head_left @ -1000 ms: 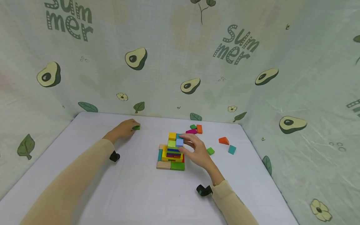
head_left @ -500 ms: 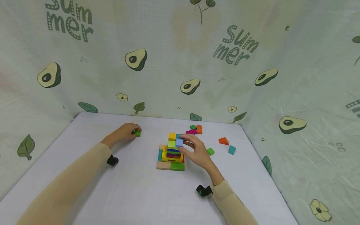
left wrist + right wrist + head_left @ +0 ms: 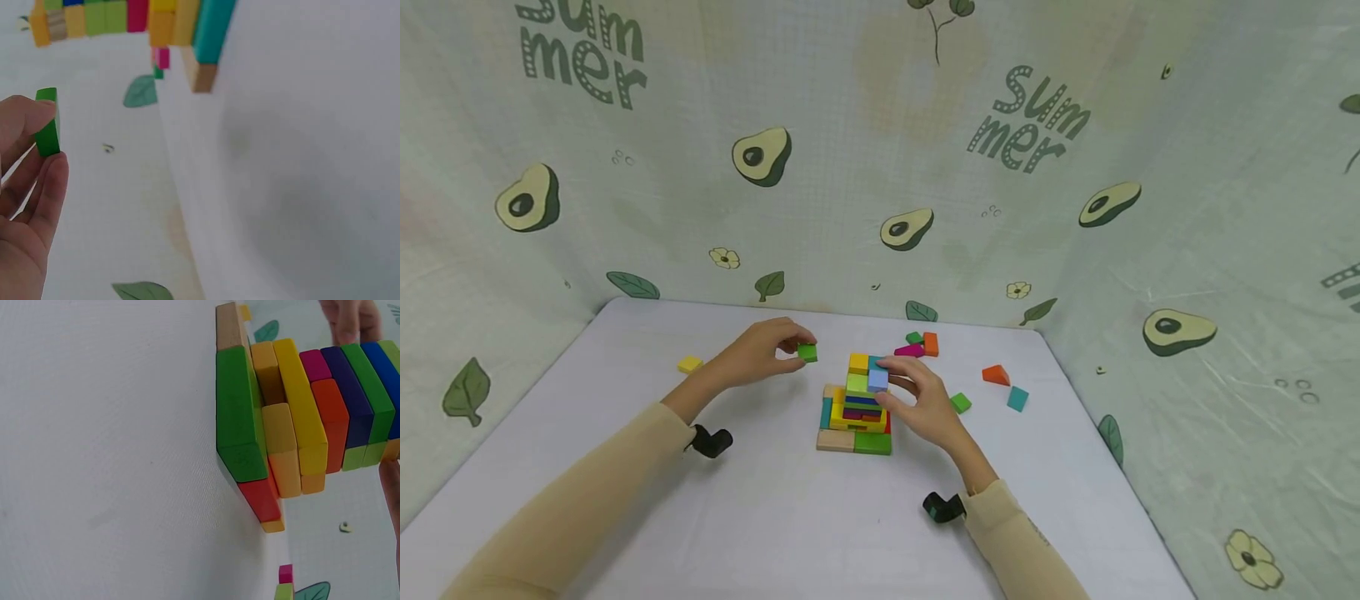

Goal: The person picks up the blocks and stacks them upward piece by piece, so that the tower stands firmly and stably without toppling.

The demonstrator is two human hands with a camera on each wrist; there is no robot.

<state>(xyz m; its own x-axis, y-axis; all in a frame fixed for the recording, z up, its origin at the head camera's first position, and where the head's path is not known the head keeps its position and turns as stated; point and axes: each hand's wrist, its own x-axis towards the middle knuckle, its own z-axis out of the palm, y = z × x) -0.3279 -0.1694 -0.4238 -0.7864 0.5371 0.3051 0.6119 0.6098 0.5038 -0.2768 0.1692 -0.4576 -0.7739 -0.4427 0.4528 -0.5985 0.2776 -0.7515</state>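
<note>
Pale fabric (image 3: 820,100) printed with avocados, leaves and the word "summer" hangs around a white tabletop (image 3: 760,500). Slightly left of the block tower (image 3: 860,385), and apart from it, is a small green block (image 3: 807,352), pinched in the narrow grip of the left hand (image 3: 763,350); the left wrist view has the thumb on one side of it and fingers on the other, clear of the tabletop.

On the tower's other side, the right hand (image 3: 928,404) has its grip bent around the upper stack, holding it between fingers and thumb. Just beside them sits a light blue block (image 3: 877,381), with a teal block (image 3: 874,364) behind it and a yellow cube (image 3: 859,363) to the left. Lower down, the layers run through several colours to a wider base, fronted by a tan block (image 3: 836,441) and a long green piece (image 3: 873,443).

Farther out, a yellow block (image 3: 690,364) lies near the left forearm. Right of the tower are a loose green square (image 3: 961,403), an orange wedge (image 3: 996,375) and a teal square (image 3: 1018,398); behind it, a magenta piece (image 3: 910,351) and an orange block (image 3: 931,344) lie close together. Both sleeves (image 3: 1022,533) are beige.
</note>
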